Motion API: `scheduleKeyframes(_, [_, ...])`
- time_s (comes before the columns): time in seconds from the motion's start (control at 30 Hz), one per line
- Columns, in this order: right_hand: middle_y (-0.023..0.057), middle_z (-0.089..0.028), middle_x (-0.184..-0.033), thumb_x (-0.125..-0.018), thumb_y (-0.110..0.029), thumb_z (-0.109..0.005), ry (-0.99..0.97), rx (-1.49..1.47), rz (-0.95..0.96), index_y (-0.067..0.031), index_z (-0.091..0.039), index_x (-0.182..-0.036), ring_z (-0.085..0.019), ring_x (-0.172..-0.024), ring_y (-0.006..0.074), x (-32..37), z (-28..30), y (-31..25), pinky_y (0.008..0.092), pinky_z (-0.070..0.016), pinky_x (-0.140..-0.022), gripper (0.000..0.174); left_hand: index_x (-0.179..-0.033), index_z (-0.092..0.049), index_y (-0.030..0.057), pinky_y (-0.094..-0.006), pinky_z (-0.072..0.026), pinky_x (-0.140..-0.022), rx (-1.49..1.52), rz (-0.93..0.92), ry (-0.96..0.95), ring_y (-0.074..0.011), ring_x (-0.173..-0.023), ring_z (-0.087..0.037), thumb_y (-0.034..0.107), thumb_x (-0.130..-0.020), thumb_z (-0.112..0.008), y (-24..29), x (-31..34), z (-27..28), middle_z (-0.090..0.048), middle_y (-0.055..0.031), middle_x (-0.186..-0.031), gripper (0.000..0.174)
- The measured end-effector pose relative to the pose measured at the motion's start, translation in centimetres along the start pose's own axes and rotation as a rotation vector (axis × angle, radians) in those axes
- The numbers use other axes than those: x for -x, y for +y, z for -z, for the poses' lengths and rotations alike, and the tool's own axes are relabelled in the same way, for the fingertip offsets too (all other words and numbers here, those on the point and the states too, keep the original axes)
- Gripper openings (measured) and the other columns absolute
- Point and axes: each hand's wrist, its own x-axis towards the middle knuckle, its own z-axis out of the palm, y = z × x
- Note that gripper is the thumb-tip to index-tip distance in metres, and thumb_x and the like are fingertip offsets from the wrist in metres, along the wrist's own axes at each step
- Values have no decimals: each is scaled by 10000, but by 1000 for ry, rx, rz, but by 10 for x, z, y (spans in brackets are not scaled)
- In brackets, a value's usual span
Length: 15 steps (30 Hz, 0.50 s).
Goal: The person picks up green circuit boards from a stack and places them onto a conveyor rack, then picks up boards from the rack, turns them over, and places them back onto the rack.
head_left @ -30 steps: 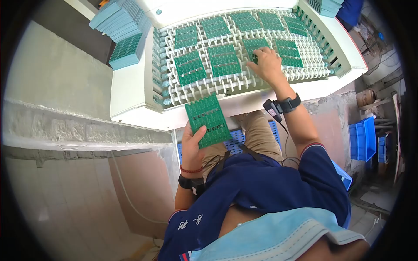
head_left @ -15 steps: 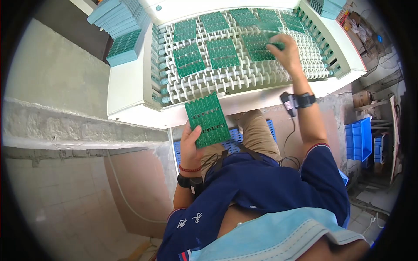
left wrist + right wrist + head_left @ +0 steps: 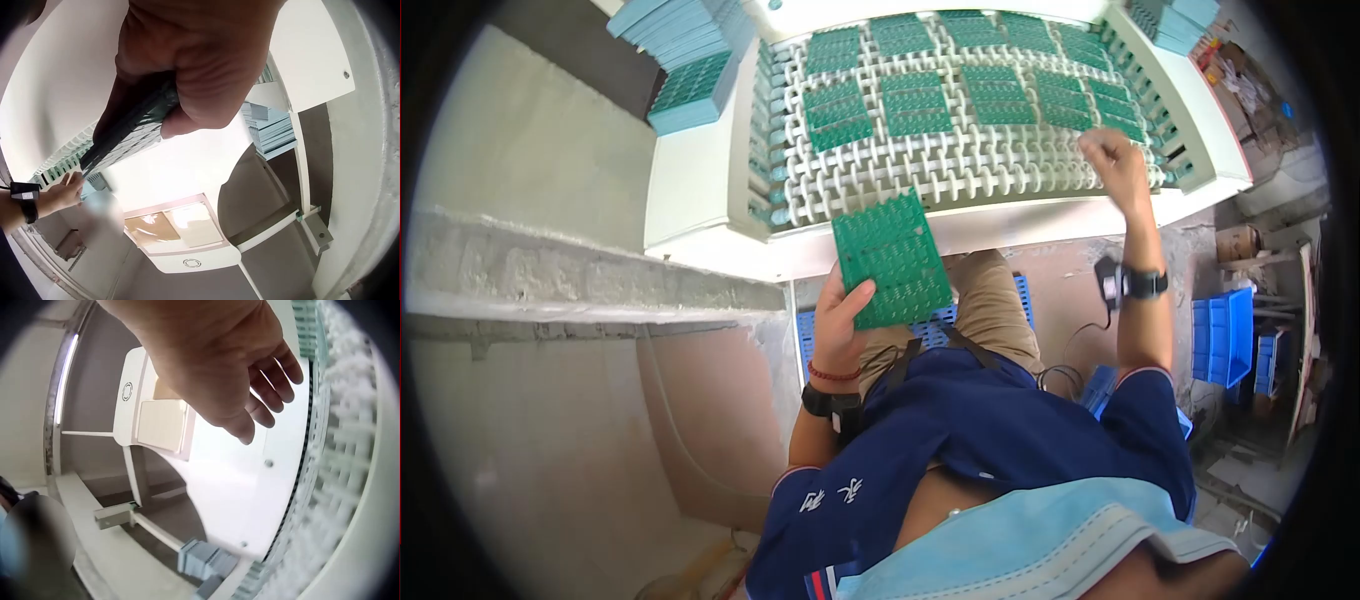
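Observation:
My left hand [image 3: 840,315] grips a green circuit board [image 3: 892,262] with the thumb across its lower left corner. The board is tilted in front of the conveyor. In the left wrist view the held board [image 3: 128,134] appears edge-on, dark, between thumb and fingers. At the right part of the roller conveyor [image 3: 960,178], my right hand [image 3: 1122,170] hovers near the front edge, its fingers loosely bent around nothing. The right wrist view shows the same hand [image 3: 219,369] empty. Just beyond its fingertips lies a green board [image 3: 1116,108], at the end of the front row.
Two rows of green boards, including one at the left [image 3: 837,113], lie on the white rollers. Stacks of boards with pale blue sheets [image 3: 690,90] stand on the machine's left side, another stack [image 3: 1170,22] at the right. Blue crates [image 3: 1222,338] are at the right.
My right hand touched a front-row board, then held one at the right, and is now empty and farther right. Boards on the rollers moved away from me. The left hand kept its grip.

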Motion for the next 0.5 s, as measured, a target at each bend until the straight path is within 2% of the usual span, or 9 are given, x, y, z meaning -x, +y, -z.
scheduleKeyframes(0.03, [84,-627,-874,-776,-211,-651,-171,-232,-111,0,-641,-842,-579,-798,149,15,-15,-13,268,-448,-713,221,-1272,-324,-27,-337,-435,-888,-9,-10,23,-208,-1053,-512,-18,-826,-473,-1,-1,1,-493,-135,-1177,471])
scheduleKeyframes(0.07, [44,-617,-848,-782,-185,-656,-303,-366,-21,5,-635,-862,-550,-778,98,31,-38,-20,232,-442,-681,208,-1270,-327,-26,-345,-444,-880,-41,-23,14,-218,-1048,-518,-15,-832,-471,-3,-3,3,-493,-142,-1177,461])
scheduleKeyframes(0.1, [46,-609,-833,-778,-208,-665,-460,-463,-176,7,-623,-885,-560,-731,102,48,-54,-44,228,-456,-624,244,-1267,-330,-25,-352,-453,-872,-71,-38,4,-228,-1043,-524,-13,-837,-468,-5,-5,4,-493,-149,-1177,452])
scheduleKeyframes(0.13, [50,-600,-788,-776,-224,-669,-662,-692,-289,10,-612,-905,-558,-662,92,62,-69,-64,213,-464,-565,273,-1260,-345,-8,-338,-470,-847,-78,-39,21,-206,-1010,-543,-16,-831,-490,-6,-5,4,-520,-128,-1144,453])
scheduleKeyframes(0.2, [43,-584,-651,-788,-212,-655,-788,-765,-379,15,-612,-888,-561,-544,90,83,-96,-92,202,-444,-442,252,-1258,-347,-4,-336,-472,-843,-100,-49,25,-202,-1005,-545,-18,-828,-497,-7,-6,7,-524,-125,-1138,455])
scheduleKeyframes(0.37, [27,-556,-541,-801,-211,-638,-784,-785,-389,12,-618,-840,-526,-431,78,92,-128,-98,190,-423,-390,228,-1265,-342,-1,-340,-470,-845,-162,-91,97,-210,-1009,-544,-3,-835,-493,4,8,20,-517,-130,-1150,455])
scheduleKeyframes(0.43, [35,-549,-520,-816,-215,-619,-605,-802,-432,13,-617,-827,-517,-406,87,84,-123,-95,194,-419,-380,228,-1272,-327,-16,-382,-450,-871,-20,-110,130,-244,-1023,-536,98,-855,-487,14,19,21,-499,-145,-1174,461])
scheduleKeyframes(0.47, [39,-544,-509,-822,-217,-610,-527,-823,-460,13,-616,-817,-510,-393,91,78,-120,-90,196,-415,-373,230,-1272,-327,-16,-382,-450,-871,-19,-119,139,-244,-1023,-536,98,-855,-487,21,23,22,-499,-145,-1174,461])
scheduleKeyframes(0.5, [42,-539,-499,-829,-220,-601,-447,-841,-489,13,-614,-806,-502,-380,96,71,-119,-83,198,-411,-366,234,-1269,-330,-26,-405,-434,-886,69,-119,97,-262,-1031,-531,151,-855,-482,28,27,22,-489,-153,-1187,476])
